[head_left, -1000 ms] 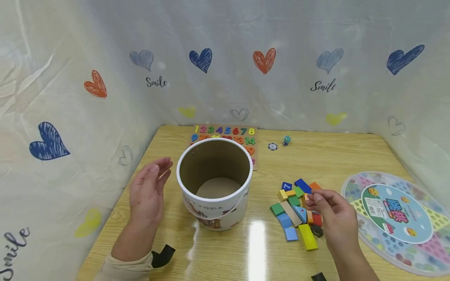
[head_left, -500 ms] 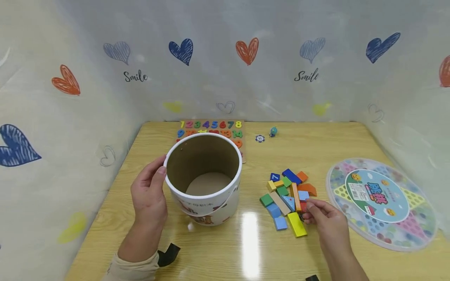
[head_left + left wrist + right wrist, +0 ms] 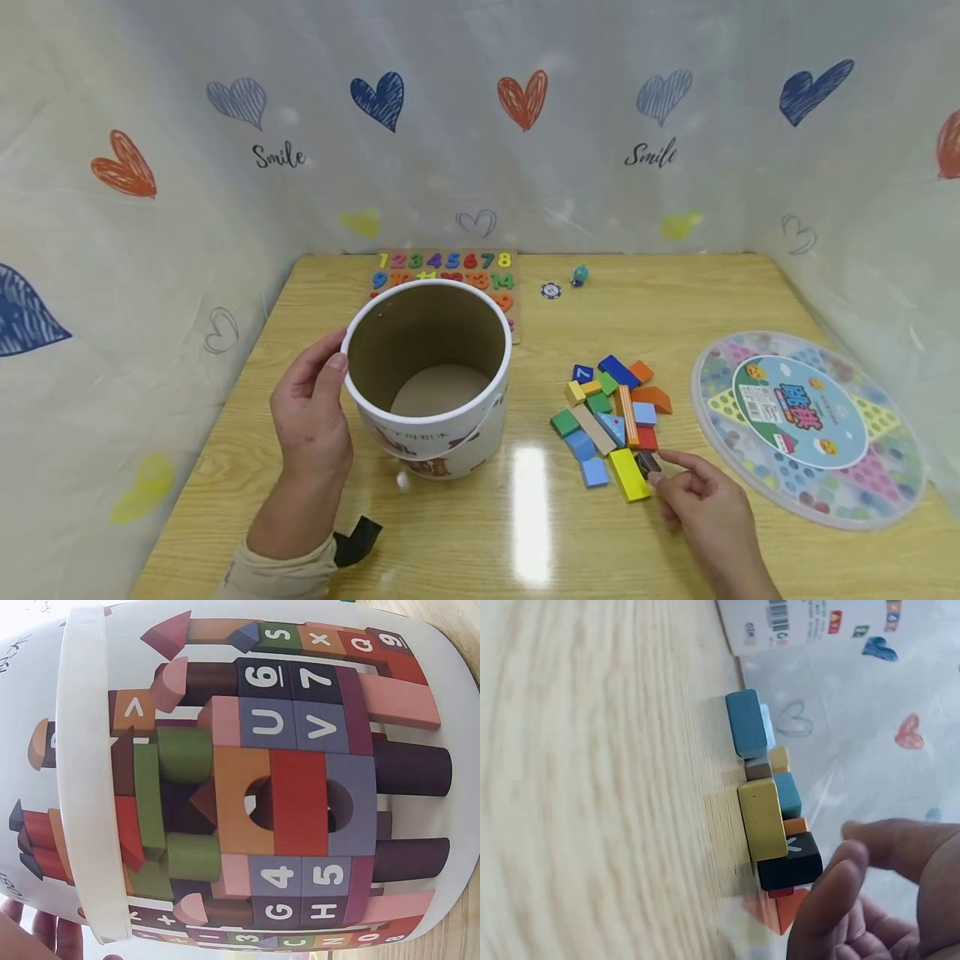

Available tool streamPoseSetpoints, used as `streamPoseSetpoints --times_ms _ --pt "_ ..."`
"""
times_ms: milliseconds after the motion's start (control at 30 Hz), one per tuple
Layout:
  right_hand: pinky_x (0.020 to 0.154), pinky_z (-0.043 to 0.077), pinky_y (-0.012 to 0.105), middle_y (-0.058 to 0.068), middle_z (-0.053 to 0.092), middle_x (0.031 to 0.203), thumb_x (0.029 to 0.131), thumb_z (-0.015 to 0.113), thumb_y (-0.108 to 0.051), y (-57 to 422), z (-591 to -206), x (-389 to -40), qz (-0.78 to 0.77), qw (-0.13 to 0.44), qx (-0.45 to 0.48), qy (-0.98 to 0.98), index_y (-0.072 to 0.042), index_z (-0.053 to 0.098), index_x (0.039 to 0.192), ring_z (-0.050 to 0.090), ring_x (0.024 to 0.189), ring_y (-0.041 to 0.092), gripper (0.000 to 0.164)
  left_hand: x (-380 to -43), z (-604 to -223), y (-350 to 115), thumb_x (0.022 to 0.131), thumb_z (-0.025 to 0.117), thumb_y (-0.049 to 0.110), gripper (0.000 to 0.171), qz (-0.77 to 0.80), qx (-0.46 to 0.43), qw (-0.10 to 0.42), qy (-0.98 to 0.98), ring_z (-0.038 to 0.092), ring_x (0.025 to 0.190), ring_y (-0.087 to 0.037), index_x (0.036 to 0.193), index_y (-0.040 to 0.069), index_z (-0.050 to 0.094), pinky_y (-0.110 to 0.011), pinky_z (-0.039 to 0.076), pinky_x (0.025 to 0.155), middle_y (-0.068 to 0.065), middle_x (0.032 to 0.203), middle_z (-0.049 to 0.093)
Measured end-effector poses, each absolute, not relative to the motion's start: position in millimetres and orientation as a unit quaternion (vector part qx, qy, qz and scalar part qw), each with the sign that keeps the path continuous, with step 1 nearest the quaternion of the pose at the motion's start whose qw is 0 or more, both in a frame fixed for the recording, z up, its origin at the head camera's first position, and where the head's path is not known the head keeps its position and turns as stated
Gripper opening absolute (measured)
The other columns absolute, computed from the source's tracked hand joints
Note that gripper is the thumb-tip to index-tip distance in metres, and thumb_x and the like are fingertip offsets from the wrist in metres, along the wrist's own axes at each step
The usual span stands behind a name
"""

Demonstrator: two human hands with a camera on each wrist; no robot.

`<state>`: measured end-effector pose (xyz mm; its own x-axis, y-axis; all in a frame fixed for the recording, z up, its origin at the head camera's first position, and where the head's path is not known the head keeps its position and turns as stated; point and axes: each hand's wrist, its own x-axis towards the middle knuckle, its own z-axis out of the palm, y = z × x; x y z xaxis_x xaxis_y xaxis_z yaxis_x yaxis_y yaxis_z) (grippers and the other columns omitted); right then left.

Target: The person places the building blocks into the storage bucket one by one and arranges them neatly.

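My left hand (image 3: 313, 417) is at the left side of a white bucket (image 3: 480, 442) in the head view, fingertips against the outside just below the rim. The left wrist view shows the bucket's printed block pictures (image 3: 300, 802) and several fingers (image 3: 45, 930) beside it. My right hand (image 3: 708, 508) is low over the table, thumb and index finger apart at a black block (image 3: 647, 464). That block bears a white letter in the right wrist view, just beyond the fingertips. A yellow block (image 3: 628, 475) lies against it, at the near end of a group of coloured blocks (image 3: 595, 429).
At the right lies a round Chinese checkers box (image 3: 802, 417). Behind the bucket is a number puzzle board (image 3: 450, 262), partly hidden. A poker chip (image 3: 551, 290) and a small globe-like toy (image 3: 580, 275) are at the back. A printed curtain (image 3: 465, 125) surrounds the table.
My left hand has moved right from beside the bucket to touch it. My right hand has come down from above the blocks to the black block. The head view has shifted.
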<state>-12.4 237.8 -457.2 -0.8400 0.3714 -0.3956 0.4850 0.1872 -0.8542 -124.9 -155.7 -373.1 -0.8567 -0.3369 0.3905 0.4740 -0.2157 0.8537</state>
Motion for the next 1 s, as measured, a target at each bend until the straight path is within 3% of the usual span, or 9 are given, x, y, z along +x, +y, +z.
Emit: streamPoseSetpoints --times_ms 200,367,767,1000 --pt "0.063 0.057 0.035 0.01 0.068 0.081 0.086 0.07 -0.023 243.3 -467.8 -18.7 -0.61 0.08 0.282 0.736 -0.007 0.048 0.134 0.067 0.069 0.024 0.055 -125.8 -374.2 -156.8 0.092 0.059 0.003 0.026 -0.774 -0.06 0.263 -0.573 0.057 0.105 -0.034 0.113 -0.012 0.061 -0.034 0.049 0.09 -0.023 0.11 0.063" --pt "0.067 0.057 0.035 0.01 0.07 0.091 0.086 0.07 -0.022 245.1 -474.7 -25.1 -0.614 0.099 0.297 0.725 -0.002 0.052 0.129 0.068 0.078 0.026 0.05 -126.0 -374.4 -157.8 0.092 0.058 0.003 0.026 -0.771 -0.062 0.265 -0.576 0.057 0.105 -0.035 0.113 -0.011 0.061 -0.033 0.049 0.089 -0.023 0.11 0.063" --pt "0.069 0.057 0.032 0.01 0.07 0.091 0.087 0.067 -0.02 237.6 -460.0 -29.5 -0.594 0.061 0.3 0.744 0.003 0.058 0.116 0.069 0.078 0.023 0.038 -125.7 -375.4 -158.3 0.091 0.059 0.003 0.026 -0.771 -0.067 0.265 -0.575 0.057 0.104 -0.034 0.112 -0.011 0.062 -0.034 0.049 0.089 -0.024 0.109 0.063" --pt "0.069 0.057 0.035 0.016 0.07 0.094 0.085 0.071 -0.022 227.3 -426.8 -38.4 -0.584 0.041 0.218 0.781 0.004 0.061 0.111 0.069 0.079 0.027 0.037 -124.0 -375.7 -157.8 0.092 0.059 0.004 0.026 -0.771 -0.071 0.265 -0.575 0.058 0.105 -0.033 0.114 -0.011 0.062 -0.034 0.05 0.089 -0.025 0.111 0.062"
